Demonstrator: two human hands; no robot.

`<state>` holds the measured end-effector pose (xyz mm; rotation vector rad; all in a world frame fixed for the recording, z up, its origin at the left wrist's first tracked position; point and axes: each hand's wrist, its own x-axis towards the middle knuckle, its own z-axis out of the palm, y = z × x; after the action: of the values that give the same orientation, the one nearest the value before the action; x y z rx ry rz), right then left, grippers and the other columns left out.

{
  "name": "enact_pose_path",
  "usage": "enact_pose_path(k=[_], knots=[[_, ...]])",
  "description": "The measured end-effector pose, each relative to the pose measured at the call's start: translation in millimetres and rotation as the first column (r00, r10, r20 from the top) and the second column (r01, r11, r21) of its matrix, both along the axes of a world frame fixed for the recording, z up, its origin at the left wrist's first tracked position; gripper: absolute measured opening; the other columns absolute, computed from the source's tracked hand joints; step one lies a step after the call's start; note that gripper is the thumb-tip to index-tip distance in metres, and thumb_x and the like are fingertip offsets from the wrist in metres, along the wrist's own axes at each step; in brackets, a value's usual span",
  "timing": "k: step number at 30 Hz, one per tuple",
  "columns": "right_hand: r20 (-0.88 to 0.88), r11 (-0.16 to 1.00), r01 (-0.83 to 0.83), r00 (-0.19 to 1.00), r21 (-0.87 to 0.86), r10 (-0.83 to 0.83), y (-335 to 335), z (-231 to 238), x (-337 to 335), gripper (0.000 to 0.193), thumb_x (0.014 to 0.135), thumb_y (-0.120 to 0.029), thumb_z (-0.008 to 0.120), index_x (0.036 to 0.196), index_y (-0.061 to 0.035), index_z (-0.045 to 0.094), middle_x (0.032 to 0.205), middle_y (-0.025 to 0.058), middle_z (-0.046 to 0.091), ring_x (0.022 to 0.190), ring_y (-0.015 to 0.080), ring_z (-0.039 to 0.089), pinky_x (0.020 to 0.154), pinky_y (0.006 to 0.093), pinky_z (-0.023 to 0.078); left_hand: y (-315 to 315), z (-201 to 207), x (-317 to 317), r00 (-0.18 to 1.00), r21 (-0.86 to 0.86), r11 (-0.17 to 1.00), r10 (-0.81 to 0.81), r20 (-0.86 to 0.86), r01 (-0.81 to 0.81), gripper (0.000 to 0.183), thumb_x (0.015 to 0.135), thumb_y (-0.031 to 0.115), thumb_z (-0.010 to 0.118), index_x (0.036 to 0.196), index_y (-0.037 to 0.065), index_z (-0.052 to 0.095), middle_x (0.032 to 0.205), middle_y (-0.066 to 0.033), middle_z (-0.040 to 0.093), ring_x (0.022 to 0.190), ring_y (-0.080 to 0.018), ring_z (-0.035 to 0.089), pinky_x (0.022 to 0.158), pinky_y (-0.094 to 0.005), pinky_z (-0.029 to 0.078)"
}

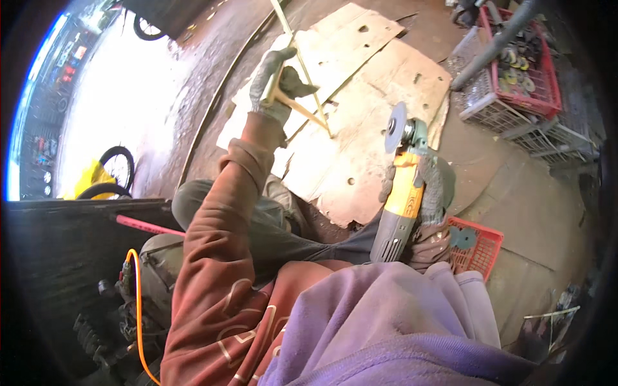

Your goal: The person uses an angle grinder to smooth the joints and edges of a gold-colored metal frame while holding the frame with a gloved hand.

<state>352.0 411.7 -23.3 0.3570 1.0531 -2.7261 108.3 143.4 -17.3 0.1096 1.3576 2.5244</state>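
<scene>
Spread over the brown floor (pixel 521 206), pale cardboard (pixel 360 177) with torn edges and dark holes. At upper right, a red crate (pixel 552 96) full of small mixed parts (pixel 515 72), set on a whitish lattice crate (pixel 481 108), with a thick grey pipe (pixel 494 50) slanting across. At lower right, a red slatted basket (pixel 477 258) holding a grey-green piece (pixel 462 237). At left, an orange hose (pixel 137 293) curving down beside dark machinery (pixel 158 265), and near its top, a pink bar (pixel 149 226). Farther off, something yellow (pixel 94 176) beside a spoked wheel (pixel 118 168); near the top edge, another wheel (pixel 148 28). Along the floor, a long dark cable (pixel 212 104).
</scene>
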Motion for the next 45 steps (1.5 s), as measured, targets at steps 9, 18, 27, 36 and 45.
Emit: enact_pose_path(k=[9, 18, 27, 36, 45], knots=[[0.049, 0.989, 0.140, 0.989, 0.040, -0.142, 13, -14, 51, 0.060, 0.094, -0.049, 0.064, 0.127, 0.0008, 0.058, 0.100, 0.0188, 0.069, 0.078, 0.0307, 0.072, 0.069, 0.0438, 0.064, 21, 94, -18, 0.974, 0.085, 0.975, -0.210, 0.088, 0.203, 0.035, 0.091, 0.039, 0.061, 0.087, 0.004, 0.061, 0.058, -0.0052, 0.050, 0.047, -0.0232, 0.048, 0.046, -0.0400, 0.043], [-0.055, 0.877, 0.421, 0.906, 0.232, -0.420, 47, 7, 80, 0.049, 0.102, -0.036, 0.056, 0.136, -0.0009, 0.054, 0.116, 0.0171, 0.068, 0.096, 0.0280, 0.071, 0.081, 0.0389, 0.062, 64, 183, 30, 0.909, 0.017, 0.913, -0.409, 0.077, 0.409, 0.076, 0.089, 0.078, 0.050, 0.104, 0.004, 0.056, 0.078, -0.0212, 0.066, 0.066, -0.0386, 0.064, 0.068, -0.0581, 0.052], [-0.252, 0.819, 0.309, 0.945, 0.485, -0.207, 46, 85, 95, 0.054, 0.089, -0.021, 0.075, 0.132, -0.0004, 0.050, 0.100, 0.0171, 0.069, 0.076, 0.0281, 0.072, 0.064, 0.0408, 0.063, 96, 144, 61, 0.723, -0.404, 0.704, -0.677, -0.137, 0.584, 0.025, 0.099, 0.028, 0.060, 0.112, 0.006, 0.063, 0.079, -0.0143, 0.070, 0.056, -0.0215, 0.069, 0.046, -0.0317, 0.054], [-0.409, 0.476, 0.372, 0.912, 0.797, -0.029, 62, 142, 111, 0.068, 0.076, -0.014, 0.088, 0.132, -0.0018, 0.052, 0.115, 0.0134, 0.067, 0.100, 0.0216, 0.069, 0.086, 0.0366, 0.058, 124, 113, 65, 0.385, -0.742, 0.473, -0.647, -0.658, -0.475, 0.033, 0.095, 0.039, 0.068, 0.096, 0.006, 0.073, 0.085, -0.0136, 0.072, 0.086, -0.0198, 0.070, 0.077, -0.0380, 0.054], [-0.222, 0.005, 0.231, 0.927, 0.973, 0.301, 43, 176, 107, 0.073, 0.072, -0.023, 0.091, 0.129, -0.0025, 0.050, 0.117, 0.0125, 0.065, 0.108, 0.0227, 0.065, 0.093, 0.0362, 0.052, 186, 66, 1, 0.869, -0.433, 0.902, -0.206, -0.449, -0.010, 0.041, 0.091, 0.041, 0.071, 0.084, 0.001, 0.071, 0.063, -0.0025, 0.059, 0.051, -0.0135, 0.054, 0.048, -0.0331, 0.047]])
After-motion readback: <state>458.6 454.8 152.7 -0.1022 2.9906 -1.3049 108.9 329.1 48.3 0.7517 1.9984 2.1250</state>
